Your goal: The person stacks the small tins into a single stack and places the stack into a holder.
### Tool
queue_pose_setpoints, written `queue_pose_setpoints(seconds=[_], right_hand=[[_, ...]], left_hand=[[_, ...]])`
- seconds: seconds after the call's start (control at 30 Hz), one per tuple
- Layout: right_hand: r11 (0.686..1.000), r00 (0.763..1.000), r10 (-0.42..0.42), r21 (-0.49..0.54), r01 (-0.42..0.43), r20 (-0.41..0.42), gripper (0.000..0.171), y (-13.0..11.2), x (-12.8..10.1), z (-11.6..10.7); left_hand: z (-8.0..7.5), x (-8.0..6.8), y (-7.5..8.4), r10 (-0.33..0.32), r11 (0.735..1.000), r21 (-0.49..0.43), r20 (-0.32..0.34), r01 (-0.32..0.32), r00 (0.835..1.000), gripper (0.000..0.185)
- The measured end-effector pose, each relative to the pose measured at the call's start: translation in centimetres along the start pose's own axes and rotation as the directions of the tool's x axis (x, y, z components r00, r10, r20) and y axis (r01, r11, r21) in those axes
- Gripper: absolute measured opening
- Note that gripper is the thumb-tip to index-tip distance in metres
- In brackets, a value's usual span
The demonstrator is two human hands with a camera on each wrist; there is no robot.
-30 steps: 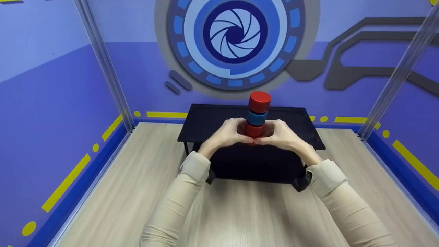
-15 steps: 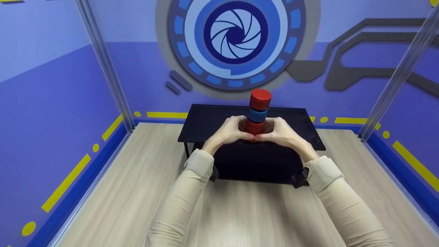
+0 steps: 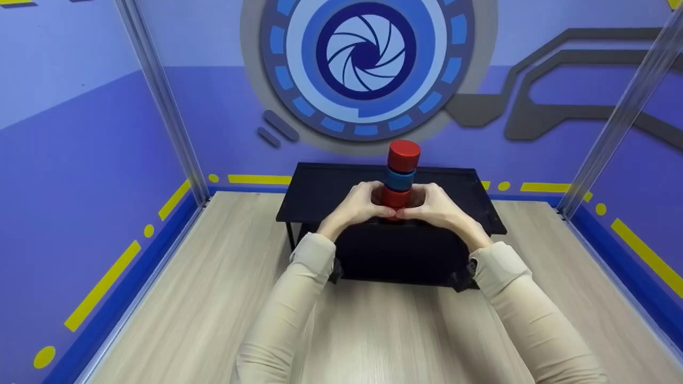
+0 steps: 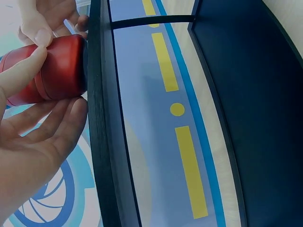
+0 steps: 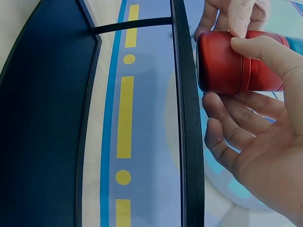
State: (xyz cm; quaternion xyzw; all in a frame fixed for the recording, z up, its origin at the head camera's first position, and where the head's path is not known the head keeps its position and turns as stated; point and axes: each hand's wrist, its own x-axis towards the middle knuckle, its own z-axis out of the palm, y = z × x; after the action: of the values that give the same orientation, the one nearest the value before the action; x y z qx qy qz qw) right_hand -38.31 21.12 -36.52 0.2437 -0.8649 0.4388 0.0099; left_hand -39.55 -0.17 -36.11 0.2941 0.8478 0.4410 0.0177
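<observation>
A tall stack of round cylinders stands at the front edge of a black shelf's top in the head view, leaning slightly. Its top is a red cylinder (image 3: 404, 156), with a blue cylinder (image 3: 399, 180) below it and a lower red cylinder (image 3: 396, 199) under that. My left hand (image 3: 360, 205) and right hand (image 3: 438, 208) hold the red lower part from both sides, thumbs meeting in front. In both wrist views, a seam crosses this lower red part (image 4: 64, 64). Its dark base lies right at the top board, and fingers (image 5: 246, 116) curve behind the stack.
The black two-level shelf (image 3: 331, 186) stands on a pale wood table (image 3: 373, 330) against the patterned blue back wall (image 3: 224, 117). Its lower board (image 4: 255, 94) shows below the top. Metal posts (image 3: 165, 101) stand at the corners.
Both hands and the stack have shifted slightly up and away over the shelf top since one second ago, the forearms drawing a little closer together. Over the last half second they barely move.
</observation>
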Motion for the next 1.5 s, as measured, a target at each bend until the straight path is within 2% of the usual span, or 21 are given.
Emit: queue_pose_setpoints(seconds=[0.27,0.53,0.73,0.8,1.0,1.2,1.3,1.5], right_hand=[[1.000,1.000,0.012,-0.017,-0.012,0.000,0.044,0.1,0.2,0.2],[0.999,1.000,0.012,-0.041,-0.012,0.008,0.042,-3.2,-1.1,0.0],[0.998,1.000,0.022,-0.052,-0.022,-0.007,0.040,-3.5,-1.2,0.1],[0.998,1.000,0.029,-0.058,-0.030,-0.011,0.040,-3.1,-0.9,0.1],[0.997,0.999,0.045,-0.056,-0.047,-0.027,0.044,0.4,0.4,0.5],[0.996,0.998,0.058,-0.067,-0.060,-0.034,0.044,0.8,0.5,0.5],[0.995,0.997,0.067,-0.070,-0.070,-0.033,0.043,0.3,0.4,0.7],[0.996,0.998,0.069,-0.060,-0.070,-0.013,0.041,-2.7,-0.8,0.6]], left_hand=[[0.1,0.1,-0.2,0.002,1.000,0.005,-0.002,-0.002,1.000,0.050],[0.3,0.2,-0.4,-0.019,1.000,0.006,0.002,0.019,1.000,0.050],[0.3,0.2,-0.4,-0.021,1.000,0.011,0.001,0.021,1.000,0.049],[0.3,0.2,-0.4,-0.024,1.000,0.006,0.004,0.024,1.000,0.048],[0.3,0.2,-0.6,-0.037,0.999,-0.026,0.015,0.037,0.999,0.047],[0.4,0.3,-0.7,-0.047,0.998,-0.035,0.019,0.048,0.999,0.047],[0.4,0.3,-0.7,-0.051,0.998,-0.032,0.021,0.052,0.998,0.047],[0.5,0.3,-0.8,-0.036,0.999,-0.029,0.013,0.037,0.999,0.044]])
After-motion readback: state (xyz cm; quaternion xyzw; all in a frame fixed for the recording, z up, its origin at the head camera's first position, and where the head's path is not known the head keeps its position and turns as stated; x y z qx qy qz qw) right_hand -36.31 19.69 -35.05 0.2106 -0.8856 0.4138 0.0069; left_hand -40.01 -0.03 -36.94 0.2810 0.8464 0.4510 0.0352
